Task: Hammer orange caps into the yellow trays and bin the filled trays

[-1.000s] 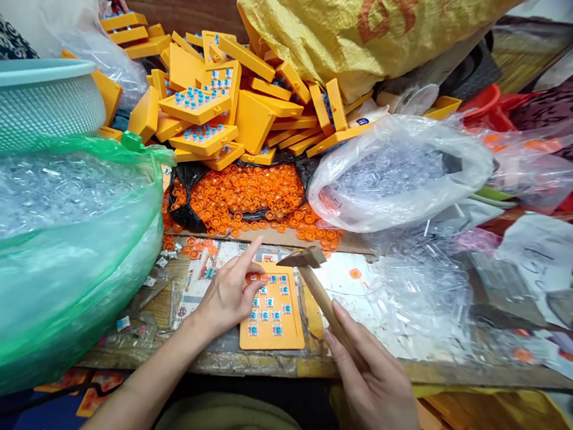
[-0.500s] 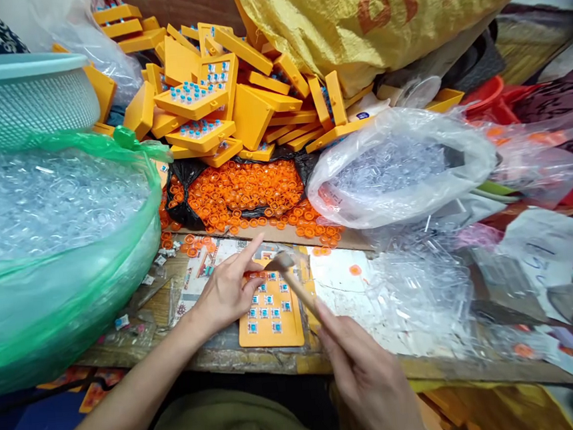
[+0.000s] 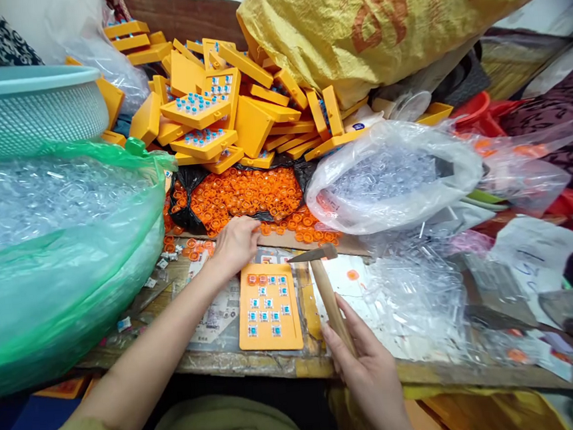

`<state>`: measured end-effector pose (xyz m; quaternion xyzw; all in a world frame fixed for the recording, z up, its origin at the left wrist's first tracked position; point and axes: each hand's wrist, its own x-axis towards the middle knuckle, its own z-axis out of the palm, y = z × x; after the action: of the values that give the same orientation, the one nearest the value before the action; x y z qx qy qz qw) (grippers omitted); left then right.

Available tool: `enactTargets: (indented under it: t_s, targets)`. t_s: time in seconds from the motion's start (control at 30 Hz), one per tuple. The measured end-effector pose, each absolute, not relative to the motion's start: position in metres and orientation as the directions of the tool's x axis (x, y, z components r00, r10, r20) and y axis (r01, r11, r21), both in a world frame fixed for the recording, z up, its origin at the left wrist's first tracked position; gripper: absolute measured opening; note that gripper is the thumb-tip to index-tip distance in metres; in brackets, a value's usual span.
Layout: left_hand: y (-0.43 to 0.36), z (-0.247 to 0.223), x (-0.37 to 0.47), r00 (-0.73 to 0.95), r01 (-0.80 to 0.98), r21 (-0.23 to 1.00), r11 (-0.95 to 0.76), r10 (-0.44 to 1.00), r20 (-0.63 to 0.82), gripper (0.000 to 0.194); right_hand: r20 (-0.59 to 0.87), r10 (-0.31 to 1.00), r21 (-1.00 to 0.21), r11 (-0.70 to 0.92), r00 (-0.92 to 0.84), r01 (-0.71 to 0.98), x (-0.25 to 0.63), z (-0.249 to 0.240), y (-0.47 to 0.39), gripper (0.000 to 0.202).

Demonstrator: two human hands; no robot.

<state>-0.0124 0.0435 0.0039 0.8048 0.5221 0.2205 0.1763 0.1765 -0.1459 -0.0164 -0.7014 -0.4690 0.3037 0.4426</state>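
Observation:
A yellow-orange panel [image 3: 272, 340] lies flat on the bench, dotted with several blue-and-clear pieces and two orange rings at its upper left. Just beyond its top edge, my left hand [image 3: 240, 239] is closed at the front edge of the orange ring pile [image 3: 244, 192]; what its fingertips hold, if anything, is too small to make out. My right hand [image 3: 362, 355] grips the wooden handle of a hammer [image 3: 331, 298], to the right of the panel. The hammer's dark metal head is raised near the panel's upper right corner.
A green bag [image 3: 71, 274] of clear pieces fills the left, below a light blue basket [image 3: 26, 104]. A white bag [image 3: 391, 212] of clear parts sits right of the rings. Stacked yellow panels [image 3: 253, 127] and a yellow sack [image 3: 320, 31] stand behind.
My left hand has moved from the panel up to the orange rings. My right hand has drawn the hammer right, off the panel, uncovering two orange rings there.

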Motion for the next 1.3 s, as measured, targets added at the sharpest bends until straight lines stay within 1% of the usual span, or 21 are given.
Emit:
enactTargets:
  t_s: [0.1, 0.2, 0.27, 0.37, 0.5, 0.57, 0.63, 0.7, 0.83, 0.97, 1.03, 1.13, 1.2, 1.23, 1.3]
  targets:
    - [0.059, 0.005, -0.001, 0.371, 0.796, 0.466, -0.386, 0.92, 0.129, 0.02, -0.081, 0.913, -0.932, -0.212, 0.4, 0.294, 0.177, -0.018, -0.146, 0.052]
    - [0.062, 0.004, 0.001, 0.4, 0.804, 0.446, -0.393, 0.913, 0.083, 0.02, -0.089, 0.895, -0.947, -0.212, 0.437, 0.241, 0.175, -0.02, -0.146, 0.051]
    - [0.064, 0.0, 0.001, 0.412, 0.803, 0.445, -0.396, 0.909, 0.065, 0.021, -0.084, 0.889, -0.953, -0.203, 0.451, 0.223, 0.173, -0.021, -0.145, 0.052]
    - [0.067, -0.006, 0.003, 0.418, 0.803, 0.438, -0.404, 0.906, 0.068, 0.021, -0.084, 0.901, -0.952, -0.199, 0.427, 0.233, 0.174, -0.022, -0.142, 0.054]
    - [0.057, -0.004, 0.001, 0.449, 0.785, 0.436, -0.44, 0.889, 0.088, 0.022, -0.072, 0.926, -0.933, -0.194, 0.372, 0.302, 0.178, -0.019, -0.142, 0.054]
    - [0.039, 0.002, -0.004, 0.474, 0.75, 0.46, -0.476, 0.871, 0.13, 0.027, -0.03, 0.936, -0.912, -0.169, 0.35, 0.373, 0.18, -0.018, -0.145, 0.052]
    - [0.016, 0.008, -0.009, 0.501, 0.677, 0.524, -0.518, 0.845, 0.188, 0.038, 0.054, 0.947, -0.874, -0.108, 0.316, 0.474, 0.183, -0.018, -0.149, 0.047]
    - [-0.006, 0.009, -0.013, 0.52, 0.6, 0.592, -0.538, 0.825, 0.223, 0.045, 0.149, 0.957, -0.821, -0.021, 0.25, 0.57, 0.186, -0.018, -0.152, 0.042]
    - [-0.029, -0.002, -0.012, 0.481, 0.581, 0.638, -0.505, 0.846, 0.231, 0.047, 0.291, 0.95, -0.731, 0.143, 0.115, 0.668, 0.189, -0.007, -0.151, 0.043]
    - [-0.029, -0.01, -0.009, 0.413, 0.568, 0.688, -0.451, 0.88, 0.235, 0.045, 0.406, 0.913, -0.66, 0.264, 0.038, 0.704, 0.186, 0.007, -0.15, 0.052]
    - [-0.029, -0.011, -0.009, 0.4, 0.554, 0.708, -0.438, 0.886, 0.234, 0.047, 0.398, 0.917, -0.618, 0.274, -0.007, 0.736, 0.184, 0.009, -0.151, 0.054]
    - [-0.031, -0.01, -0.008, 0.392, 0.536, 0.734, -0.417, 0.893, 0.221, 0.054, 0.33, 0.939, -0.512, 0.264, -0.096, 0.817, 0.182, 0.007, -0.153, 0.05]
    - [-0.033, -0.009, -0.008, 0.384, 0.529, 0.75, -0.397, 0.9, 0.205, 0.057, 0.302, 0.947, -0.467, 0.251, -0.114, 0.848, 0.181, 0.004, -0.154, 0.048]
    - [-0.033, -0.008, -0.009, 0.384, 0.523, 0.76, -0.386, 0.903, 0.195, 0.059, 0.286, 0.953, -0.477, 0.235, -0.103, 0.847, 0.181, 0.003, -0.154, 0.047]
    - [-0.029, -0.006, -0.013, 0.387, 0.505, 0.785, -0.358, 0.907, 0.165, 0.062, 0.236, 0.971, -0.566, 0.167, -0.035, 0.807, 0.182, -0.001, -0.155, 0.044]
